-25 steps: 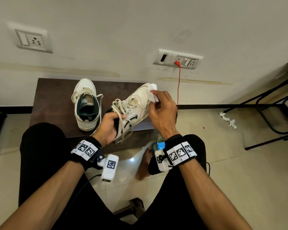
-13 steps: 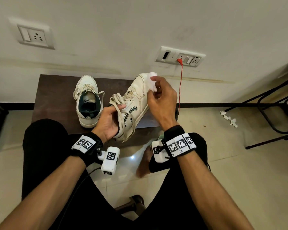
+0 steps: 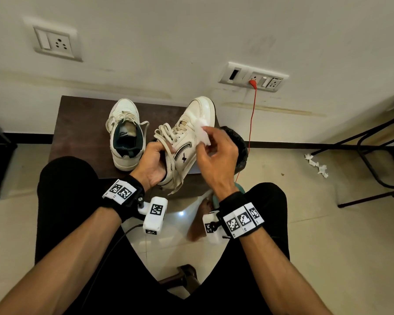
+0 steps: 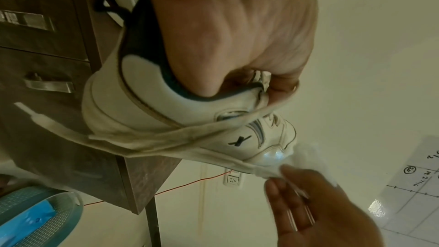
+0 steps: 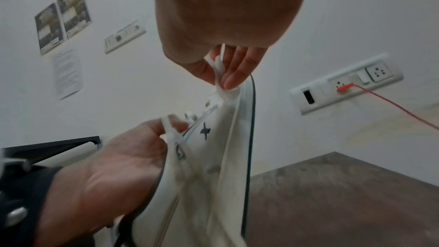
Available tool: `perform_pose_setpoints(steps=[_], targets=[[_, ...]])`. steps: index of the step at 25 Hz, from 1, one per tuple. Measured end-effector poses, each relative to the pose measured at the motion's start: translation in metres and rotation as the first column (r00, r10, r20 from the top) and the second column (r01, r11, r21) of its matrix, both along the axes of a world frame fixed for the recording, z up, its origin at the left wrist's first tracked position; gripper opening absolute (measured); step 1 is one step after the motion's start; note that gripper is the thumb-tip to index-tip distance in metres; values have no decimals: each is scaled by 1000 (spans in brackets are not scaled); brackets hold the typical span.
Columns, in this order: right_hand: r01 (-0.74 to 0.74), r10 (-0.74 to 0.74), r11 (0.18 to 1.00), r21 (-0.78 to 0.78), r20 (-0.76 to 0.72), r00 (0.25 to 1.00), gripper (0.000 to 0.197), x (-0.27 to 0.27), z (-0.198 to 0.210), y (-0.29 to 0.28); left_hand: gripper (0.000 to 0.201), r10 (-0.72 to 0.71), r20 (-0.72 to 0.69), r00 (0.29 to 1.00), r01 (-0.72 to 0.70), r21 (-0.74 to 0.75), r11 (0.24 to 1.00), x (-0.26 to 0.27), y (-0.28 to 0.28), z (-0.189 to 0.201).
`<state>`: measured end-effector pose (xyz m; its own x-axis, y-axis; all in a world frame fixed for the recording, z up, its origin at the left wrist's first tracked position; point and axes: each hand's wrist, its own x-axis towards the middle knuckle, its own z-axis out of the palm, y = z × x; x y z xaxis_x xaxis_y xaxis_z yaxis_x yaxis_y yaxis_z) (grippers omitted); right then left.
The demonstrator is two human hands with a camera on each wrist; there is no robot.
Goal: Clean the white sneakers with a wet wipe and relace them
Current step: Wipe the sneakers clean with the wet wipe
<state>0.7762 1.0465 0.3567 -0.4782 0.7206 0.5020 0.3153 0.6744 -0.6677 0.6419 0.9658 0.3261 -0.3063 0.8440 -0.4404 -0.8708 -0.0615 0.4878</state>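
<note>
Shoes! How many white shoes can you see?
2. One sneaker sits on the dark table, on its left part. The other sneaker is held up by the left hand while the right hand wipes it. None seems hidden.

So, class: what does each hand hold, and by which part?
Left hand grips the sneaker at its collar; right hand pinches the wipe by one edge.

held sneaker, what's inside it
The left hand grips the sneaker at its collar, fingers tucked inside. The hand covers the opening, so the insole cannot be seen.
</note>
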Motion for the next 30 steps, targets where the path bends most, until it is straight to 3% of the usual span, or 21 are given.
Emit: perform_pose_setpoints(steps=[3,7,13,15,19,26,30], targets=[[-5,-3,995,95,85,996,32,-17,14,11,55,22,22,1000,-23,37,999,3,-3,1],[-67,46,993,92,214,976,30,-23,-8,-9,45,44,53,998,-47,50,998,3,-4,-6],[-162,182,979,-127,168,969,29,-2,-32,-48,45,99,79,992,-105,67,992,1,-7,4],[-179,198,975,-129,150,969,27,4,-23,-44,42,124,89,988,-131,65,989,-1,-6,4],[-17,21,995,-102,34,999,29,-5,-9,-19,42,100,86,991,-107,77,991,-7,-6,0],[-204,219,972,-115,142,965,25,-7,-45,-69,36,76,60,995,-79,60,995,-12,-10,2],[-86,90,987,-139,20,996,22,6,-34,-54,43,54,102,993,-62,77,995,-16,-13,1]])
